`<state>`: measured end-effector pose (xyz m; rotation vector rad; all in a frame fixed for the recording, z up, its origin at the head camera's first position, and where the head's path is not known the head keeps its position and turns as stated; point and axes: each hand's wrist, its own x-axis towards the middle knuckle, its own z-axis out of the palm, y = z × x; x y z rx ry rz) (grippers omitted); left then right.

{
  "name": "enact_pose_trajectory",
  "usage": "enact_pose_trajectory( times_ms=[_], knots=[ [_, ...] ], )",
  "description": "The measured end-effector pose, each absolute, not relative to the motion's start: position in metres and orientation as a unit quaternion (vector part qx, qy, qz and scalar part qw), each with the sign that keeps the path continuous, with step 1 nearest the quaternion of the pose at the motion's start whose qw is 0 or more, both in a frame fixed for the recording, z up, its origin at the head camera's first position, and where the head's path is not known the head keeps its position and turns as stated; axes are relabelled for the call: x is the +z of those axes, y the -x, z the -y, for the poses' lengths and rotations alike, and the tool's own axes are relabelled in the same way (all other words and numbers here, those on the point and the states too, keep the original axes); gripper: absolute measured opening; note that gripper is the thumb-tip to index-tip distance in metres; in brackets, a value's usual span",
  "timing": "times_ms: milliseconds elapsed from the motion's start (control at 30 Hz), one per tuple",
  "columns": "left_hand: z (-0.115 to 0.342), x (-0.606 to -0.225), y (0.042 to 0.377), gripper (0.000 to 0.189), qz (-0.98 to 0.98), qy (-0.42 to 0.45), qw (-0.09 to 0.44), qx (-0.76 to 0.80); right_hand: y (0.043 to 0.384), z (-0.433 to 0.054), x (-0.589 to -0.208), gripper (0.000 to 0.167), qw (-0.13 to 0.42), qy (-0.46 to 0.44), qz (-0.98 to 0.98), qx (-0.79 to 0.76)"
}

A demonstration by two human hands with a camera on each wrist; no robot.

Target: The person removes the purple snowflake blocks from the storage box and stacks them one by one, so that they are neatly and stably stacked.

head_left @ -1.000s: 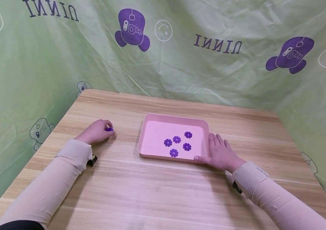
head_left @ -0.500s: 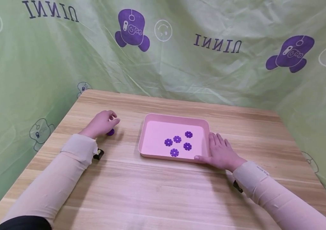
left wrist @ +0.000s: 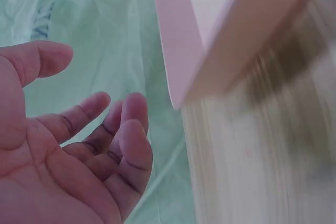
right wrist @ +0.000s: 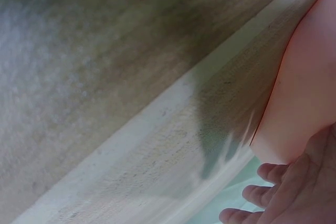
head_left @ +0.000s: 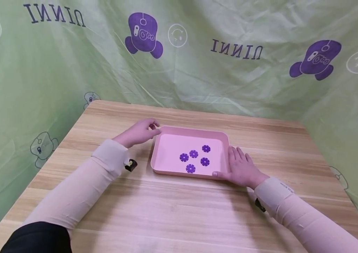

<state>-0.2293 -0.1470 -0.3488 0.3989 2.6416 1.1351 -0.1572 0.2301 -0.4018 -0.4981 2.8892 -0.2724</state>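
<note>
My left hand (head_left: pixel 139 131) hovers at the back left corner of a shallow pink tray (head_left: pixel 170 149). In the left wrist view, the left hand (left wrist: pixel 79 150) has loosely bent fingers and an empty palm beside the tray wall (left wrist: pixel 233 45). My right hand (head_left: pixel 242 168) rests along the tray's right side, fingers straight, thumb over the front rim. The right wrist view shows its fingertips at the outer tray wall (right wrist: pixel 310 72). Several purple notched snowflake discs (head_left: pixel 193 154) lie flat and apart in the tray's right half. The disc seen earlier on the left is out of sight.
The tray stands on a wood-grain table (head_left: pixel 179 211). A green printed cloth (head_left: pixel 198 77) hangs behind the table and along both sides. Small black devices sit under each wrist, the left one (head_left: pixel 131 165) close to the tabletop.
My left hand let go of a purple disc on the left of the table, then moved right and away to the tray's back left corner. The right hand and tray stayed put.
</note>
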Motion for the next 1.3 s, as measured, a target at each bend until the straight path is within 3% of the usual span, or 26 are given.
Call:
enact_pose_trajectory(
  times_ms=[267, 567, 900, 1167, 1300],
  knots=[
    [0.108, -0.349, 0.234, 0.040, -0.882, -0.160, 0.160, 0.414, 0.157, -0.231, -0.403, 0.121, 0.100, 0.165, -0.976, -0.095],
    [0.075, -0.361, 0.229, 0.042, -0.906, -0.228, 0.165, 0.316, 0.158, -0.233, -0.403, 0.121, 0.106, 0.165, -0.976, -0.094],
    [0.052, -0.384, 0.228, 0.043, -0.919, -0.230, 0.197, 0.251, 0.158, -0.233, -0.404, 0.122, 0.105, 0.165, -0.976, -0.093],
    [0.042, -0.388, 0.222, 0.019, -0.932, -0.248, 0.188, 0.188, 0.159, -0.233, -0.405, 0.120, 0.105, 0.165, -0.977, -0.088],
    [0.041, -0.390, 0.221, 0.017, -0.936, -0.245, 0.179, 0.179, 0.159, -0.233, -0.405, 0.120, 0.105, 0.166, -0.976, -0.090]
  ],
)
